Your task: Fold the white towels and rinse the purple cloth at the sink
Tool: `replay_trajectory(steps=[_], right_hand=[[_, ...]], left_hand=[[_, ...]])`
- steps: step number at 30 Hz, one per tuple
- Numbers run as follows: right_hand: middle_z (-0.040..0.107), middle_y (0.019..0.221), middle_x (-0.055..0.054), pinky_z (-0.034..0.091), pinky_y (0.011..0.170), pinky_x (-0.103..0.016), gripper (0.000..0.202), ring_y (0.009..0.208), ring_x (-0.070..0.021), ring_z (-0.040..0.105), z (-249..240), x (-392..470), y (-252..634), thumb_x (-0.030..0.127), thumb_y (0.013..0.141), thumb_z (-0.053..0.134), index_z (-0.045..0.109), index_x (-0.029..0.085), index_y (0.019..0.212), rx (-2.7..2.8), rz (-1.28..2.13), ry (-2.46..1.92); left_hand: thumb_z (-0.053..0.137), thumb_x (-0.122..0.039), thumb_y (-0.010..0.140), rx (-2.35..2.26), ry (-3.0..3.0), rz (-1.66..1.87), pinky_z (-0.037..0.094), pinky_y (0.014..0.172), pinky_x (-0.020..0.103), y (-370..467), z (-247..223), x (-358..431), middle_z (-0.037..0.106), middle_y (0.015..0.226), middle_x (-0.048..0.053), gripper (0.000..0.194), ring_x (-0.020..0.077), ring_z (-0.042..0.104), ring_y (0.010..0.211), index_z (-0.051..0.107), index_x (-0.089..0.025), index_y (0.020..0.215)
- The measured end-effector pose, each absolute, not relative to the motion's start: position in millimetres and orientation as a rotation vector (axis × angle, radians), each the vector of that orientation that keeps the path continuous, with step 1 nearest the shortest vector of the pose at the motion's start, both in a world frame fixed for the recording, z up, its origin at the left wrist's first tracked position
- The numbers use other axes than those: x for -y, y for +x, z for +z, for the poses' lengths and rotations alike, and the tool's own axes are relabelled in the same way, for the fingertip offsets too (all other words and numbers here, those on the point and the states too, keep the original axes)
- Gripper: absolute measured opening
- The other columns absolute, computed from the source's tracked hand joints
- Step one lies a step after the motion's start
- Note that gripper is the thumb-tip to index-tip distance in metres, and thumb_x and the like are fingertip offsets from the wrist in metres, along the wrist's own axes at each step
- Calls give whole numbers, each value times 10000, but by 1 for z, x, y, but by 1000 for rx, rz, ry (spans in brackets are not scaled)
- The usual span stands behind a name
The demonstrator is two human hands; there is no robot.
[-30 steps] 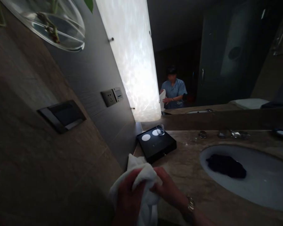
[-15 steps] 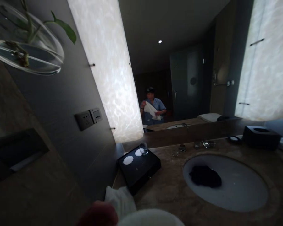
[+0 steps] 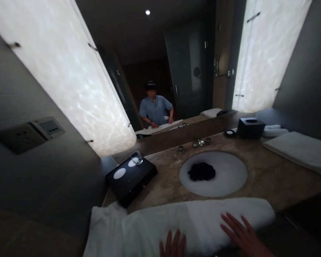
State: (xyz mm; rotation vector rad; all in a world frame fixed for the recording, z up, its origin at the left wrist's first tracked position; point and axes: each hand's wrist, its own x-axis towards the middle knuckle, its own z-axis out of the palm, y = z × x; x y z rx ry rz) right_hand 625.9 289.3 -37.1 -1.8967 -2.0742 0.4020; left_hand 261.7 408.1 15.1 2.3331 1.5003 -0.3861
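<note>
A long white towel [image 3: 192,223] lies spread along the front edge of the marble counter [image 3: 267,175]. My left hand [image 3: 173,245] rests flat on it near the middle, fingers apart. On the towel's right part, my right hand [image 3: 242,233] presses flat with its fingers splayed. Neither hand grips anything. Just behind the towel is the white oval sink [image 3: 230,178] with a dark cloth [image 3: 202,171] lying in it.
A black tray [image 3: 132,176] with a glass [image 3: 137,157] and white coasters stands at the left. A black tissue box [image 3: 250,127], folded white towels [image 3: 301,150] and taps [image 3: 199,142] sit at the back and right. The mirror [image 3: 176,71] shows my reflection.
The bunched towel held in both hands is now laid out flat along the counter's front edge, both palms on it. The view has swung right and back.
</note>
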Motion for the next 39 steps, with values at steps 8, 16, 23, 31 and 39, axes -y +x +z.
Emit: replay_trajectory(steps=[8,16,23,31,39], right_hand=[[385,1683,8,289,1317,-537,746,1586,-229,334,-3,-279,713,30,916,463,513,429,1544,2018,398,-1945],[453,1643,-117,279,1265,-713,642,1529,-391,418,-36,-268,709,141,910,491,583,270,1532,1865,127,-1912],[480,1630,-139,248,1327,-638,688,1522,-357,423,42,-302,486,381,912,703,528,238,1562,1874,888,-1479],[667,1170,-121,400,1126,-487,212,1144,-294,555,41,-340,387,74,911,532,721,157,957,2013,683,-1610],[696,940,-74,487,790,-356,152,863,-242,652,94,-326,399,348,1014,554,571,197,1013,1657,842,-1654]], left_hand=[[556,-81,807,-1516,2474,-635,240,1331,542,272,88,-399,404,1713,44,776,282,342,1601,523,-277,1557],[443,88,728,-1669,2401,-420,346,1294,438,170,104,-395,641,1518,107,734,258,533,1463,698,-160,1370],[542,-88,833,-1587,2206,104,496,1164,396,168,134,-420,768,1279,134,407,255,680,1246,786,-130,1155],[855,-196,662,-1454,2307,-172,357,1176,558,147,113,-396,751,1276,121,448,375,576,1262,805,-177,1106],[468,-339,937,-1319,2180,217,506,970,551,169,121,-430,785,1000,196,342,387,701,1001,766,-174,909]])
